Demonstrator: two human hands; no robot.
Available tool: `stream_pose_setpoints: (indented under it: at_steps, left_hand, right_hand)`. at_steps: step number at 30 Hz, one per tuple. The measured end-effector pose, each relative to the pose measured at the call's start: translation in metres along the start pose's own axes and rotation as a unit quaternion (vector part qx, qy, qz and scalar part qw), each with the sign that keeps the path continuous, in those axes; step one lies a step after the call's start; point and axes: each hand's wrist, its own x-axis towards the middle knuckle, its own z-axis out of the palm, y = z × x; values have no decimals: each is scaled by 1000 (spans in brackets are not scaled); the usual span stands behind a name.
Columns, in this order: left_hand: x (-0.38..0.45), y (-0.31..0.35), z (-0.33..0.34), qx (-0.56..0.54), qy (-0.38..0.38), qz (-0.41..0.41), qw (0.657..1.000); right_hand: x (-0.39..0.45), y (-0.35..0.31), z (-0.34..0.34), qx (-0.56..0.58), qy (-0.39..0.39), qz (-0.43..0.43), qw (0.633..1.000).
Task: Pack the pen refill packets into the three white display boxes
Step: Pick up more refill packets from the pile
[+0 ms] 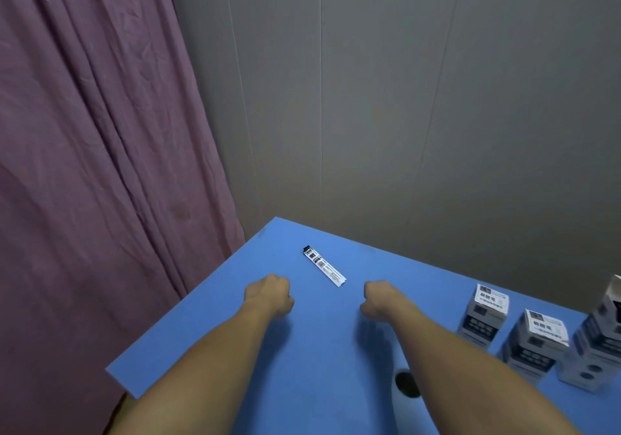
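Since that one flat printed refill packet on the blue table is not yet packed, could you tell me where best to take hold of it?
Probably across the middle of the flat white printed refill packet, from above, pinching its two long edges. It lies flat and slanted on the blue table, free all around. The right hand is nearer its white end; the left hand would also reach.

Refill pkt [324, 266] on table [208, 340], betw. fists; 3 boxes [484, 315] at right.

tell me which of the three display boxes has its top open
The rightmost box, cut off by the frame's right edge: its top flap stands up over a dark opening. The two boxes left of it have flat, closed, labelled tops.
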Motion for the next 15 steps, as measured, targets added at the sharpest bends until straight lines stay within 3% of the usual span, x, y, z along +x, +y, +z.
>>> stream_pose_setpoints:
  at_steps: [4,15]
  left_hand:
    - [33,9,2,-17,-10,-13,1000]
    - [132,58,16,-188,-14,-70,980]
  right_hand:
    - [24,1,4,15,-9,15,1000]
    - [65,30,1,96,36,88,991]
